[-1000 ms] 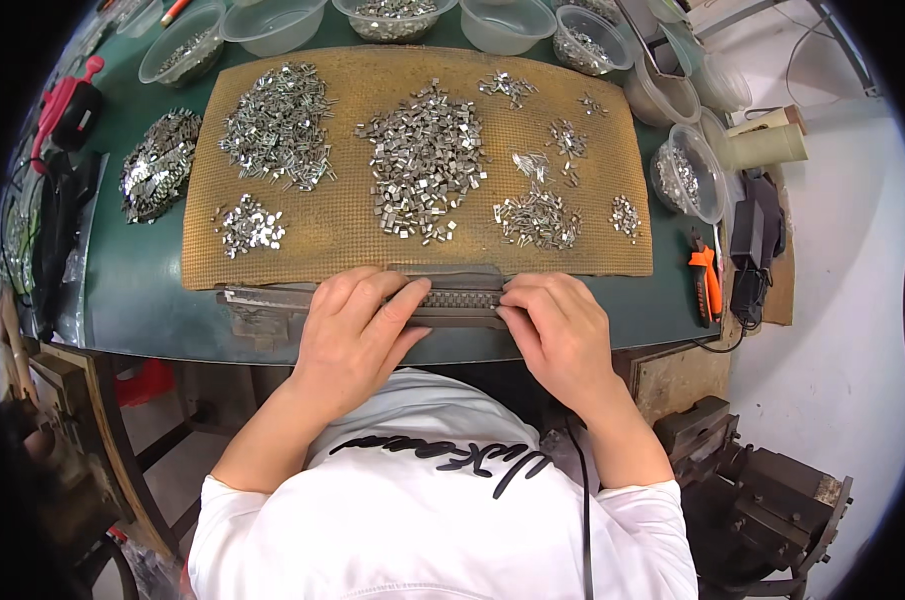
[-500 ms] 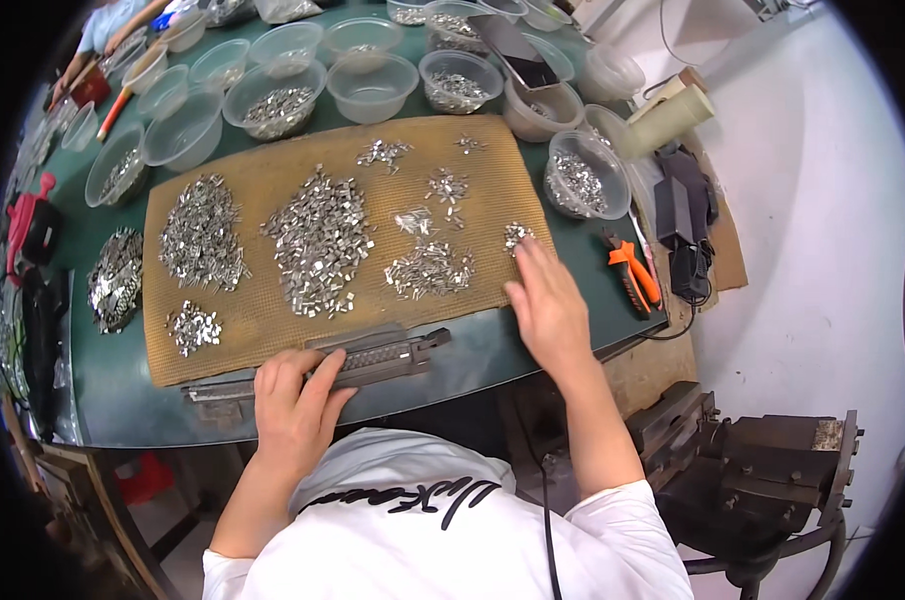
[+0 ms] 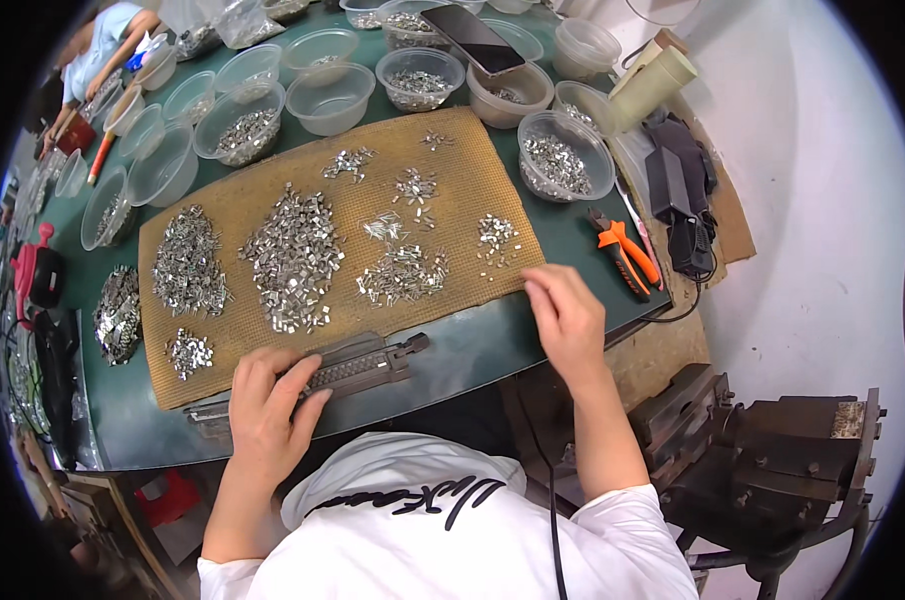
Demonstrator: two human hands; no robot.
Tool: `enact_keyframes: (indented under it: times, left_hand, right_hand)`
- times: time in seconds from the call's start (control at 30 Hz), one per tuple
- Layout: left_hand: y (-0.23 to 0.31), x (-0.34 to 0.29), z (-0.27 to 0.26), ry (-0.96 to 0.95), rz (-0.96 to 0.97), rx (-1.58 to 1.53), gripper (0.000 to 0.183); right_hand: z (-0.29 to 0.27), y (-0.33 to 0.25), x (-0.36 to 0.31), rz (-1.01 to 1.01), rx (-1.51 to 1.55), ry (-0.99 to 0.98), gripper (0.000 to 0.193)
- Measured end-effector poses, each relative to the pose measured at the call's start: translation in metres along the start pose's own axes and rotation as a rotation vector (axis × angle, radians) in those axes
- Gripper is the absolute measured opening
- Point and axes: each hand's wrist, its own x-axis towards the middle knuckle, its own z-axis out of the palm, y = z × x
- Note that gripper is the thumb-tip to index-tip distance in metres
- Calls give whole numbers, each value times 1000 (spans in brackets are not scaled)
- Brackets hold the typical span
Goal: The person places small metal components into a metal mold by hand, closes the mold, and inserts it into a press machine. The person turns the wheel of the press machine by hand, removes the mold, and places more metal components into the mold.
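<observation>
A long dark metal jig [image 3: 358, 371] with a rectangular patterned strip lies along the near edge of the mat. My left hand [image 3: 271, 400] is closed over its left part, thumb on the near side and fingers on the far side. My right hand [image 3: 571, 318] is at the mat's right near corner, with fingertips and thumb drawn together. Whatever is between them is too small or hidden to make out. Just beyond it a small scatter of shiny metal pieces [image 3: 497, 236] lies on the tan ribbed mat [image 3: 358, 150]. Larger piles of small metal parts [image 3: 293, 262] cover the mat's middle and left.
Clear plastic bowls [image 3: 331, 100], some with metal parts, line the far side of the green table [image 3: 463, 350]. A phone [image 3: 475, 38] rests across bowls. Orange-handled pliers [image 3: 625, 255] lie at right. A bench vise [image 3: 773, 470] stands lower right. Another person [image 3: 108, 50] sits far left.
My right hand has drawn back from the small scatter toward the mat's near right corner, uncovering the pieces, now more spread. My left hand stays on the jig. The view has shifted slightly.
</observation>
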Motion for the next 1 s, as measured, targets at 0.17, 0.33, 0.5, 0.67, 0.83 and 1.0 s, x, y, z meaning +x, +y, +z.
enact_keyframes:
  times: [0.17,0.33,0.5,0.67,0.83,1.0]
  left_hand:
    - [7,35,-3,-1,132,58,36]
    - [10,76,8,-13,249,65,33]
    - [15,122,37,-48,406,-17,23]
    - [21,155,74,-150,417,-87,17]
    - [28,177,109,-252,396,-116,16]
    - [31,184,130,-249,329,-56,14]
  right_hand:
    - [6,18,19,101,9,39,9]
    - [14,21,31,80,-137,-8,6]
    - [16,24,36,42,-302,-39,5]
    - [11,24,37,80,-206,-59,6]
    - [3,29,34,128,-90,-62,8]
    - [1,34,35,207,43,-73,9]
